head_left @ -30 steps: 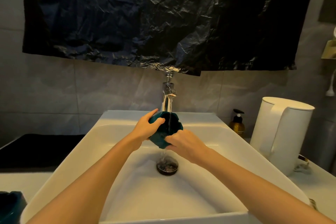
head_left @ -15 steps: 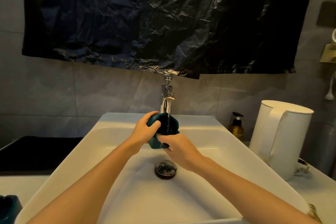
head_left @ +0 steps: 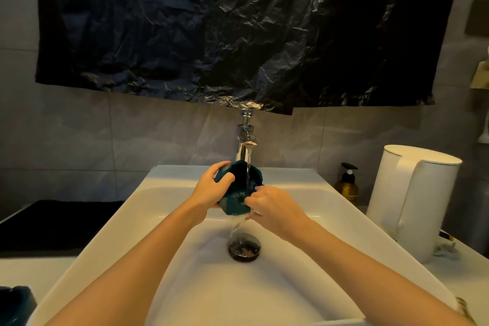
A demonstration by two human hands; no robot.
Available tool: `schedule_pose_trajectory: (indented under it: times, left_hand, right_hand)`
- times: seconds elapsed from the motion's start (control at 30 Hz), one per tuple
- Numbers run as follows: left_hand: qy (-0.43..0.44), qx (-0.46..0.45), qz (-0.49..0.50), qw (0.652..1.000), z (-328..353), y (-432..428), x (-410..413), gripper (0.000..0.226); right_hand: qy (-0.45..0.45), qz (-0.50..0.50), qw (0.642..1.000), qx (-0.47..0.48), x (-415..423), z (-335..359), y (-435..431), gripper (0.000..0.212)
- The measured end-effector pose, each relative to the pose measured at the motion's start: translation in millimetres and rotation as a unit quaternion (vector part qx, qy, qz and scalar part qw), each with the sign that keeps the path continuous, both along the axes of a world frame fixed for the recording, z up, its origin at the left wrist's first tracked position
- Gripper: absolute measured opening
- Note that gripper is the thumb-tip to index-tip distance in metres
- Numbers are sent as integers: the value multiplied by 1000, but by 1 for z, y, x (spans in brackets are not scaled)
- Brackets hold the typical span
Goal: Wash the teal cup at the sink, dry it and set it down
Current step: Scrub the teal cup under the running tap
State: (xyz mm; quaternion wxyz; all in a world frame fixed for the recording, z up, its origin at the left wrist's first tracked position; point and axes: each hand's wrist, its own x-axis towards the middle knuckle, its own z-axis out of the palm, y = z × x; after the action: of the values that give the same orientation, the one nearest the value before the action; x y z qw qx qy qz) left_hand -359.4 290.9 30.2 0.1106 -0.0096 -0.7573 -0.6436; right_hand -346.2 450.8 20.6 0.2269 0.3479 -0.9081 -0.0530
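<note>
The teal cup (head_left: 239, 188) is tilted with its mouth towards me under the chrome tap (head_left: 245, 143), over the white sink (head_left: 148, 225). Water runs from the tap into the cup and spills down to the drain (head_left: 244, 248). My left hand (head_left: 210, 189) grips the cup's left side, thumb over the rim. My right hand (head_left: 272, 206) holds the cup's lower right rim, its fingertips reaching inside.
A white kettle (head_left: 412, 198) stands on the counter to the right, with an amber soap pump bottle (head_left: 348, 185) behind it. A black mat (head_left: 53, 222) lies left of the sink. A dark teal object (head_left: 16, 304) sits at the bottom left. Black plastic sheet (head_left: 238, 29) hangs above the tap.
The cup has tipped and turned a little in my hands under the running water. My right hand has shifted from the cup's underside to its lower right rim.
</note>
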Motion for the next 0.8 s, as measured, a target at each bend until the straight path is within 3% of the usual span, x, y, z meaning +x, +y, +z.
schedule_pose_trajectory:
  times: [0.2,0.37,0.6,0.73,0.8]
  left_hand:
    - [-30,7,-21,999,-2,1,0,30]
    - [-61,-1,-40,997,-2,1,3,29]
    - [-82,-5,-75,994,-2,3,9,27]
    - [-91,1,-77,993,-1,1,8,23]
    - [-99,4,-91,991,-2,1,9,21]
  right_hand:
    - [-123,75,969,-200,3,-17,-13,30]
    - [-87,136,981,-106,-7,-19,-4,34]
    - [63,36,996,57,-11,-11,1,71]
    - [5,89,996,-13,0,-11,-3,54]
    - [-2,107,994,-5,-2,-9,-5,52]
